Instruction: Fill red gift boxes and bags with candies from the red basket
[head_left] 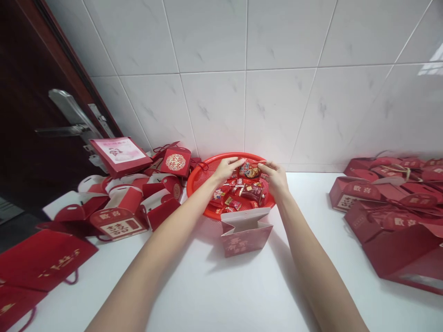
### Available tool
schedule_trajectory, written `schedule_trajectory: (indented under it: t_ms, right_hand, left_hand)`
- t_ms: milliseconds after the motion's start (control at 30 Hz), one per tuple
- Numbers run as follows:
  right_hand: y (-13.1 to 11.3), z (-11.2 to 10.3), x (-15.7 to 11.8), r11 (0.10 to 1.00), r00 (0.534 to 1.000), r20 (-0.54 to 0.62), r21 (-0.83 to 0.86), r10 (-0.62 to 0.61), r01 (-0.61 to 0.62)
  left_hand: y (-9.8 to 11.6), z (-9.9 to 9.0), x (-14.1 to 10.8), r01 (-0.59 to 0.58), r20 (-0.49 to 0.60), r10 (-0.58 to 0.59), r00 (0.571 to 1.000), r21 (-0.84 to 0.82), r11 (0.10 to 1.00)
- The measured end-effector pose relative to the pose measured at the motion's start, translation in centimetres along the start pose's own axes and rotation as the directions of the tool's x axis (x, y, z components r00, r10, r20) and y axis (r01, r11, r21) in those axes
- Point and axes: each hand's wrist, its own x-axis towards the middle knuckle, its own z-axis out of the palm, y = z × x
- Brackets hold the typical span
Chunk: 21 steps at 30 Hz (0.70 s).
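Observation:
Above a red plastic basket (191, 188), a red snack packet (250, 169) with a food picture is stretched between my two hands. My left hand (226, 169) pinches its upper left edge, and my right hand (276, 176) pinches the upper right corner. Several wrapped snacks lie in the basket below, among them a dark red packet (252, 192) and a small packet with a yellowish label (233, 203). Just in front of the basket, between my forearms, stands a pinkish-red paper bag (246, 240) with its top open.
Several red gift boxes (117, 214) are piled at the left, with a red box bearing a pink card (122, 151) on top. Red corded bags (51, 260) lie at the front left. More red boxes (391, 203) crowd the right. A tiled wall (214, 106) rises behind the white table (214, 299).

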Motion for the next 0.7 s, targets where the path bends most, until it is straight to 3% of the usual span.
schedule_trajectory:
  t_ms: [100, 233, 433, 567, 700]
  right_hand:
    - [-0.2, 0.05, -0.07, 0.999, 1.0, -0.03, 0.041, 0.001, 0.0]
    - [-0.54, 0.11, -0.07, 0.994, 0.997, -0.071, 0.107, 0.004, 0.004]
    - [-0.73, 0.01, 0.22, 0.981, 0.998, -0.041, 0.189, 0.042, -0.034]
    - [-0.69, 0.03, 0.13, 0.992, 0.997, -0.007, 0.097, 0.077, -0.076]
    - [-0.71, 0.3, -0.27, 0.999, 0.999, 0.029, 0.006, 0.037, -0.038]
  left_hand:
    - [-0.23, -0.11, 0.08, -0.034, 0.042, 0.036, 0.998, -0.035, 0.999]
    - [0.06, 0.05, -0.02, 0.006, 0.032, -0.003, 0.999, -0.098, 0.995]
    - [0.21, 0.32, -0.06, 0.056, 0.04, -0.05, 0.998, -0.161, 0.985]
    - [-0.08, 0.08, 0.22, -0.003, 0.008, 0.004, 1.0, -0.131, 0.991]
    - [-0.05, -0.11, 0.27, -0.011, -0.001, 0.011, 1.0, -0.091, 0.996]
